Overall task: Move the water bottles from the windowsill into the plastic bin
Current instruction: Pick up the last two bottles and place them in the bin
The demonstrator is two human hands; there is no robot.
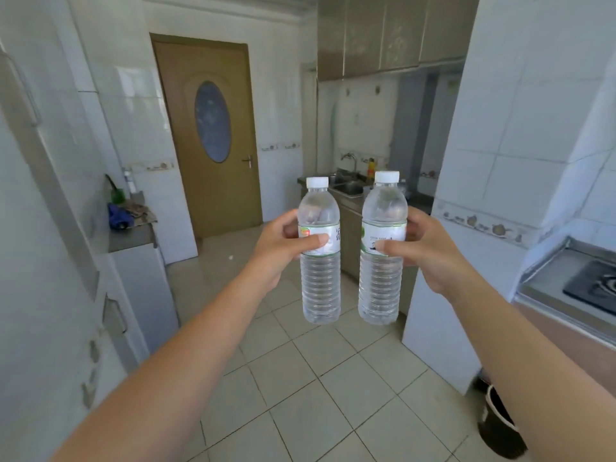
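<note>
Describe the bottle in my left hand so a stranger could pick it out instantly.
Start at the brown door, then drop to the two clear bottles held up mid-frame. Yours is the left bottle, gripped by the left hand; its label shows a red-orange patch, unlike the right bottle.

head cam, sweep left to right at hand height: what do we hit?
Blue cloth on the side counter → brown door → left hand → the bottle it holds → second bottle → right hand → white tiled wall → stove top.
</note>
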